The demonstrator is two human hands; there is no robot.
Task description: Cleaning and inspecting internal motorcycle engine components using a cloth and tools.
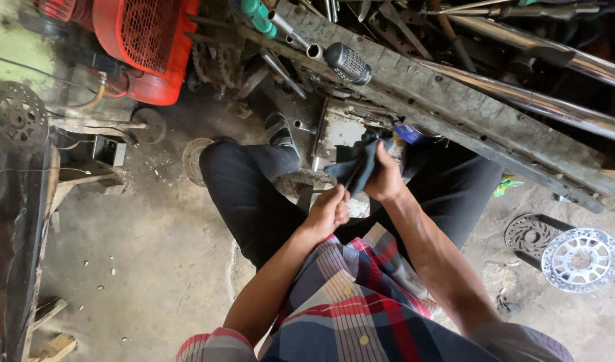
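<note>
In right hand, half-hidden dark cloth

We make out no labels, signs or screens here. The one likely package is a small crumpled green and yellow wrapper lying on the dirt floor, just below the long worn rubber strip.

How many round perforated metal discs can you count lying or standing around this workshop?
3: one dark disc at far left, and a dark disc beside a shiny silver disc on the floor at right. Clutter may hide others.
</note>
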